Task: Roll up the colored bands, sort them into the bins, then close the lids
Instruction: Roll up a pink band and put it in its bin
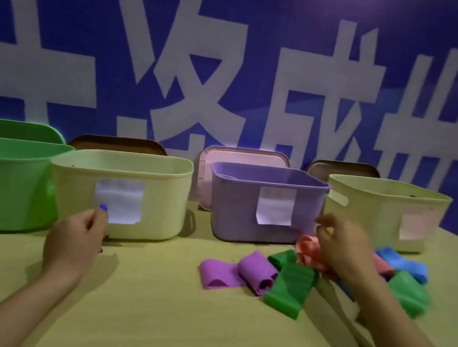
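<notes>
Reaching right hand [342, 248] overlaps salmon band [307, 250].

Two bare forearms enter from the near edge, one at the left and one at the right, with no sleeve, watch or band visible on either. The left hand [73, 238] shows blue polish on a fingernail, with another dark nail at its near right side. The right hand [344, 245] is blurred; its nails cannot be made out clearly.
</notes>
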Demonstrator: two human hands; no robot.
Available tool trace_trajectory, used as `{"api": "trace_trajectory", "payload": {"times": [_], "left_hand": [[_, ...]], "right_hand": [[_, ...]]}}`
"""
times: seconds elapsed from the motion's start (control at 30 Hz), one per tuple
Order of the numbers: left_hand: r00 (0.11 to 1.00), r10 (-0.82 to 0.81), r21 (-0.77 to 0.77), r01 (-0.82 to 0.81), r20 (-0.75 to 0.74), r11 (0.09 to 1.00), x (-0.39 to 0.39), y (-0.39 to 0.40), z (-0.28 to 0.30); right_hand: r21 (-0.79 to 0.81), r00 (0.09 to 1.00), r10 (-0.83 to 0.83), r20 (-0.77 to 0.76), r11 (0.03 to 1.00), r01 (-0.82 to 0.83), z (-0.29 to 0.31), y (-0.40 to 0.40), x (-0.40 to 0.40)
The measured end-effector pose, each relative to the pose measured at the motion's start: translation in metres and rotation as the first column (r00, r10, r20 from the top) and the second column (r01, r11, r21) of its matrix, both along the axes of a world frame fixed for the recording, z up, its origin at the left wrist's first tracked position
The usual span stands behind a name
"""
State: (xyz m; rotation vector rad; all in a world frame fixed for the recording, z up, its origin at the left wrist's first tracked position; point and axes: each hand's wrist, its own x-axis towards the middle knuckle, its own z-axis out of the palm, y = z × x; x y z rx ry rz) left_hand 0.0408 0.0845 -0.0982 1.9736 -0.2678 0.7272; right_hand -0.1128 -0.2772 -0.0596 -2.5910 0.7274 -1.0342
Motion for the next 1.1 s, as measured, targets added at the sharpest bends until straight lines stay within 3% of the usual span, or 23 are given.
{"api": "trace_trajectory", "payload": {"times": [0.1,0.2,0.33,0.43,0.63,0.73,0.8,0.87,0.93,0.97,1.0,1.1], "left_hand": [[0.959,-0.11,0.407,-0.006,0.261,0.913,-0.02,-0.012,0.001],[0.851,-0.328,0.555,0.052,0.411,0.831,-0.051,-0.035,0.008],[0.679,-0.588,0.701,0.149,0.44,0.697,-0.09,-0.062,0.008],[0.601,-0.693,0.784,0.168,0.398,0.597,-0.107,-0.073,0.003],[0.616,-0.713,0.806,0.203,0.336,0.556,-0.102,-0.071,-0.002],[0.664,-0.689,0.768,0.269,0.291,0.582,-0.098,-0.069,-0.003],[0.697,-0.681,0.744,0.328,0.226,0.582,-0.098,-0.069,-0.006],[0.709,-0.696,0.583,0.52,0.114,0.625,-0.107,-0.072,-0.003],[0.651,-0.75,0.065,0.759,-0.116,0.648,-0.118,-0.079,0.005],[0.561,-0.794,-0.204,0.77,-0.235,0.604,-0.119,-0.083,0.006],[0.487,-0.822,-0.379,0.73,-0.296,0.569,-0.119,-0.087,0.006],[0.403,-0.862,-0.537,0.674,-0.308,0.507,-0.121,-0.09,0.006]], "right_hand": [[-0.007,0.962,-0.059,-0.266,0.998,0.059,-0.002,-0.004,-0.004],[-0.049,0.939,-0.057,-0.339,0.998,0.043,-0.002,0.004,-0.004],[-0.047,0.89,0.045,-0.453,0.996,-0.075,-0.003,0.013,0.001],[-0.073,0.868,0.075,-0.49,0.989,-0.126,-0.003,0.02,0.003],[0.011,0.935,0.159,-0.317,0.986,-0.164,0.007,0.028,0.001],[0.184,0.951,0.308,0.027,0.933,-0.308,0.01,0.041,0.002],[0.359,0.89,0.37,0.266,0.819,-0.448,0.016,0.059,-0.001],[0.518,0.775,0.447,0.446,0.577,-0.631,0.021,0.08,-0.007],[0.575,0.655,0.527,0.542,0.337,-0.746,0.027,0.101,-0.016],[0.576,0.602,0.565,0.564,0.252,-0.777,0.028,0.109,-0.019],[0.579,0.564,0.602,0.565,0.197,-0.791,0.028,0.116,-0.022],[0.628,0.49,0.685,0.539,0.061,-0.776,0.026,0.124,-0.026]]}}
